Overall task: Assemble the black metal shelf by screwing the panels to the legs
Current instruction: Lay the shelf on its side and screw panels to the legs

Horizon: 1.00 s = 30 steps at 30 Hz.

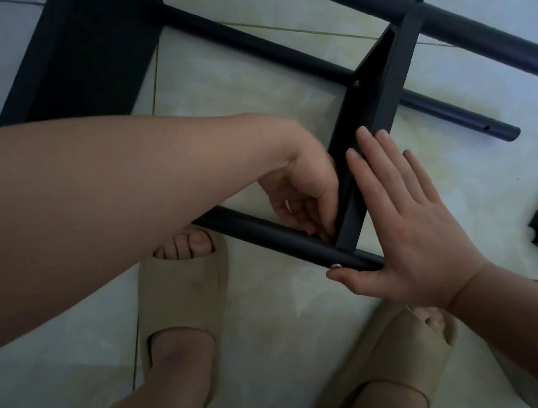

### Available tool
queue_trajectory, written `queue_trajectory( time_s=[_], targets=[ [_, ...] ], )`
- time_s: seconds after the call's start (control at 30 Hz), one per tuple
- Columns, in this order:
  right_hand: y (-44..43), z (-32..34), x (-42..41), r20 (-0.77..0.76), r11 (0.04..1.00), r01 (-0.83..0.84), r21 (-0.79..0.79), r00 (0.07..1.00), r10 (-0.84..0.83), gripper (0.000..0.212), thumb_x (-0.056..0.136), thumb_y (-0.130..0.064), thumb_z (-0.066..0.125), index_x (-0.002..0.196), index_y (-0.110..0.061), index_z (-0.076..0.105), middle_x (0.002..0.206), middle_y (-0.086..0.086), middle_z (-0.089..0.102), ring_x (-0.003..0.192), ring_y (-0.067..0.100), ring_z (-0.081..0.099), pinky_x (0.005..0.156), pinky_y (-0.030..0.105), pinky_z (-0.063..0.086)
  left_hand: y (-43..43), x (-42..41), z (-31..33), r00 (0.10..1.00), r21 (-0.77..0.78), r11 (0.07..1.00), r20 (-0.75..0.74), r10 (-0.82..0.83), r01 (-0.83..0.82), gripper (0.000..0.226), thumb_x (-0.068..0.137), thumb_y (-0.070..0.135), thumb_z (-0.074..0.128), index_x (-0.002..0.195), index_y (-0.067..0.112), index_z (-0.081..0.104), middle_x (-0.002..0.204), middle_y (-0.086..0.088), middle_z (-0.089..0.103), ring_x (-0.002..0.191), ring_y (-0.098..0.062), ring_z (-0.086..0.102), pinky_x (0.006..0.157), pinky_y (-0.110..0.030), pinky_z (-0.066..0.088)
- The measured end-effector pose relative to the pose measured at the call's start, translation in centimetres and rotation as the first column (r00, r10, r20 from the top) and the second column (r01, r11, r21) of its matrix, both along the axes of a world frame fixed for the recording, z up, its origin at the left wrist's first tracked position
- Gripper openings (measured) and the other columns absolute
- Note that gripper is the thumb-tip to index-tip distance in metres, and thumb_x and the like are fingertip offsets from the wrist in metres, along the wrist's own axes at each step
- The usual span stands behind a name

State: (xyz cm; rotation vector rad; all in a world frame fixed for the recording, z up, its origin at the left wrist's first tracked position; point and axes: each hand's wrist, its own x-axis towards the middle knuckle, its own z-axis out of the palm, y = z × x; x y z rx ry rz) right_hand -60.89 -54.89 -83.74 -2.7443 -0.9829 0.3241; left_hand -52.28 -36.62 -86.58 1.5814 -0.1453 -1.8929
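1. Shelf panels and legs: plain black.
2. Screw head on the near leg: silvery.
3. Slippers: plain beige.
4. Floor: pale cream-green tiles, faintly mottled, with dark grout lines.

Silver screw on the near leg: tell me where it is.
Head view, right of centre: the silver screw sits on the front of the near leg, just below the end of the upright panel and directly above the thumb of the right hand.

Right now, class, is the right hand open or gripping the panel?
Open: the right hand lies flat, fingers straight, pressed against the black panel.
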Motion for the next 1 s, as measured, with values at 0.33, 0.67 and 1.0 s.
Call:
queue_trajectory(
  time_s=[0.33,0.67,1.0],
  targets=[
    [-0.1,-0.2,0.0,0.022,1.000,-0.006,-0.002,1.000,0.006,0.118,0.080,-0.082,0.049,0.159,0.001,0.020,0.168,0.018,0.009,0.156,0.034,0.005,0.122,0.061,0.020,-0.4,0.5,-0.6,0.994,0.053,0.993,-0.041,-0.102,0.104,0.008,0.095,0.018,0.062,0.098,0.019,0.069,0.085,0.006,0.071,0.079,-0.009,0.059,0.077,-0.026,0.047],
    [-0.2,-0.2,0.0,0.052,1.000,0.002,-0.024,0.999,-0.001,0.119,0.079,-0.082,0.050,0.159,0.000,0.021,0.168,0.018,0.010,0.157,0.033,0.005,0.121,0.061,0.019,-0.4,0.5,-0.5,0.990,0.045,0.997,-0.128,-0.062,0.068,0.010,0.094,0.012,0.060,0.094,0.013,0.069,0.079,0.002,0.070,0.074,-0.011,0.060,0.080,-0.027,0.048],
    [-0.1,-0.2,-0.1,0.041,1.000,0.008,-0.027,0.999,-0.007,0.119,0.078,-0.082,0.051,0.158,0.001,0.021,0.168,0.018,0.010,0.156,0.033,0.006,0.121,0.062,0.019,-0.8,0.3,-0.7,0.990,0.022,1.000,-0.141,-0.014,0.017,0.013,0.093,0.001,0.057,0.090,0.007,0.067,0.074,-0.001,0.068,0.073,-0.012,0.059,0.076,-0.024,0.049]
  ],
)
